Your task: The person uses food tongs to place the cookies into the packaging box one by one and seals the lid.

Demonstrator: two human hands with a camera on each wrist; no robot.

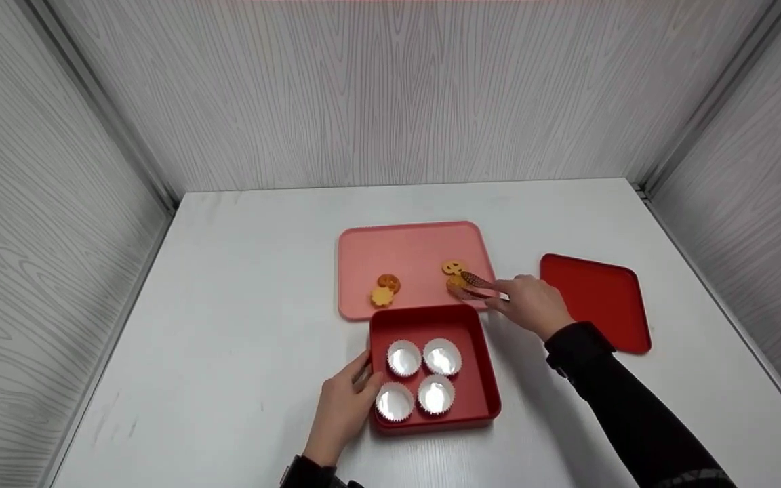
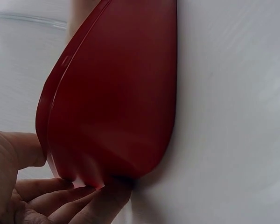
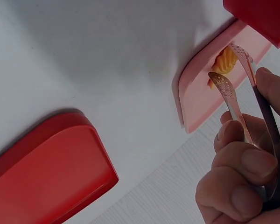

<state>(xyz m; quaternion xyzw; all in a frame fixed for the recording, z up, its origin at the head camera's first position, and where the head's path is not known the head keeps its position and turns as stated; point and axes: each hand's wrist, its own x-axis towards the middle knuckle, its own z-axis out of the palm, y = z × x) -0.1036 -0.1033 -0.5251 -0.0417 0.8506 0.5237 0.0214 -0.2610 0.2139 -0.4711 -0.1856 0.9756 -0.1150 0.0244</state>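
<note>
A white worktop (image 1: 241, 325) spreads beneath a person's two grips, a pink tray (image 1: 411, 247) lying ahead of both. The red box (image 1: 475, 379) sits right of the left grip (image 1: 344, 407), whose thumb and fingers pinch its wall. A shallow red tray (image 1: 597, 301) lies just right of the right grip (image 1: 533, 303), which is clamped on metal tongs (image 3: 266, 112). Four white cups (image 1: 441, 357) stand in the box, beside the left grip. Ahead of the right grip, parted tong tips flank a ridged yellow piece (image 3: 225, 60) on the pink tray; contact cannot be told.
</note>
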